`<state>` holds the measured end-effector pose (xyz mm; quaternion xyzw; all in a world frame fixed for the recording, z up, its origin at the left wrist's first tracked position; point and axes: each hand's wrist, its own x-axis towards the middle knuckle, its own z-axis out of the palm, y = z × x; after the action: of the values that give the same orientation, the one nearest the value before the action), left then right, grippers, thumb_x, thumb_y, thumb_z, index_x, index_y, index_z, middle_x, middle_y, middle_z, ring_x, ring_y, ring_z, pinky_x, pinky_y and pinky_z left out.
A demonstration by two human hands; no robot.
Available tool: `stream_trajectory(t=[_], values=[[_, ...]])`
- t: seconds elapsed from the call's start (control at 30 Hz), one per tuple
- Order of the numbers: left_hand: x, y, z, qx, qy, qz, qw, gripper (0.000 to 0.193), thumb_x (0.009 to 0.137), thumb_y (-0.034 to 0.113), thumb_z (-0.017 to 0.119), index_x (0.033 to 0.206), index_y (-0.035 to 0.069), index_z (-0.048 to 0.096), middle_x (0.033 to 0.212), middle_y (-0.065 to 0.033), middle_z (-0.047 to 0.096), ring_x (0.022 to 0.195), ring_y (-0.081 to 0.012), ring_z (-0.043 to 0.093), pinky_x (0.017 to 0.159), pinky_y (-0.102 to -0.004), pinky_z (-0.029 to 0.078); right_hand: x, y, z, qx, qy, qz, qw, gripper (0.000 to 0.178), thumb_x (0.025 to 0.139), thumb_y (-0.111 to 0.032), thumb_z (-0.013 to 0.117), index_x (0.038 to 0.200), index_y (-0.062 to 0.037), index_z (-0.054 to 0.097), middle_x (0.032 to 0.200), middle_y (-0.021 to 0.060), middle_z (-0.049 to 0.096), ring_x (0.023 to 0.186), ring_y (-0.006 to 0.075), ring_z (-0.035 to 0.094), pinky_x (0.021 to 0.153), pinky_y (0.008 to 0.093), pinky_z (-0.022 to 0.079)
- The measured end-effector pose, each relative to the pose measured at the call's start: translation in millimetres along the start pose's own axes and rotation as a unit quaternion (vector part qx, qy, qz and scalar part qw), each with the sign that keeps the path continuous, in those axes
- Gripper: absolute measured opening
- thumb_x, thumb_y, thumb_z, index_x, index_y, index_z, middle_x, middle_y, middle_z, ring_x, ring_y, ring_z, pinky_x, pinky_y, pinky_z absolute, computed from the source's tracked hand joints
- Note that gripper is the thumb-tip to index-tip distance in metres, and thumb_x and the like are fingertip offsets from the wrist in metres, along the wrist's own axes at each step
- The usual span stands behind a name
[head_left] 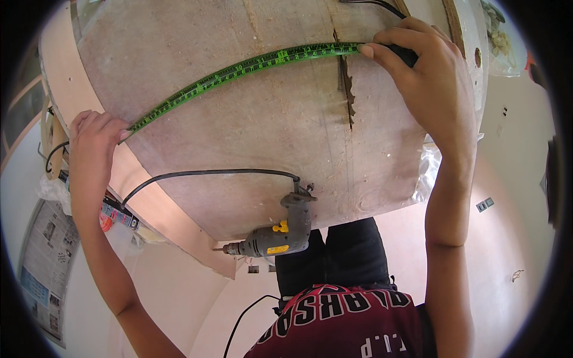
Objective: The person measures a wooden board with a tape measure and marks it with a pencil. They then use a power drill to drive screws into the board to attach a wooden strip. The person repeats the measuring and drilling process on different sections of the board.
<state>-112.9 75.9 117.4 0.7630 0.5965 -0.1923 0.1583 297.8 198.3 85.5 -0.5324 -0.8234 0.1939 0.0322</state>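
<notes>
A green and black tape measure (239, 68) stretches across the wooden work surface (239, 131), bowed in this view. Its left end is pinched by my left hand (95, 140) at the edge of a pale wood strip (146, 179). At the far right my right hand (427, 71) grips the tape's case, dark and mostly hidden under the fingers, with the thumb on the blade. Under the tape near my right hand runs a dark, ragged slot (348, 95) in the surface.
A grey electric drill (277, 235) with yellow switches lies at the near edge, its bit pointing left. Its black cord (209, 173) curves left across the board. Clear plastic (427, 170) hangs at the right edge. Newspaper (48, 262) lies at the lower left.
</notes>
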Motion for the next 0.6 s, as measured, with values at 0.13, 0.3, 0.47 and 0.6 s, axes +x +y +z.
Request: stream_trajectory(t=[0.13,0.3,0.47,0.6], values=[[-2,3,1,0.024,-0.027,-0.057,0.998,0.016,0.086,0.002,0.060,0.101,0.006,0.066,0.089,-0.0143,0.064,0.094,-0.0305,0.063,0.116,-0.0456,0.037,-5,-4,4,-0.018,0.001,0.019,1.000,0.035,0.090,-0.035,0.078,0.100,-0.0024,0.080,0.105,0.0083,0.074,0.091,0.0282,0.071,0.084,0.0378,0.054],[-5,4,-2,-0.015,-0.033,-0.059,0.998,0.024,0.086,0.001,0.058,0.107,0.007,0.068,0.086,-0.0146,0.065,0.094,-0.0303,0.065,0.120,-0.0486,0.034,-8,3,5,0.007,-0.009,0.020,1.000,0.034,0.089,-0.036,0.079,0.100,-0.0039,0.081,0.107,0.0077,0.075,0.091,0.0257,0.073,0.085,0.0362,0.055],[-11,-11,6,-0.003,-0.015,-0.021,1.000,0.022,0.084,0.001,0.063,0.104,0.003,0.071,0.086,-0.0137,0.066,0.096,-0.0295,0.066,0.120,-0.0489,0.034,-6,3,2,-0.011,-0.006,0.019,1.000,0.033,0.088,-0.036,0.081,0.100,-0.0060,0.081,0.106,0.0064,0.075,0.090,0.0236,0.073,0.084,0.0348,0.055],[-8,-8,-1,0.014,-0.016,-0.048,0.999,0.016,0.083,0.001,0.066,0.097,0.001,0.074,0.088,-0.0138,0.066,0.097,-0.0285,0.065,0.120,-0.0481,0.035,-4,4,2,0.016,-0.013,0.033,0.999,0.032,0.088,-0.036,0.081,0.100,-0.0068,0.082,0.105,0.0045,0.075,0.089,0.0222,0.073,0.083,0.0337,0.055]])
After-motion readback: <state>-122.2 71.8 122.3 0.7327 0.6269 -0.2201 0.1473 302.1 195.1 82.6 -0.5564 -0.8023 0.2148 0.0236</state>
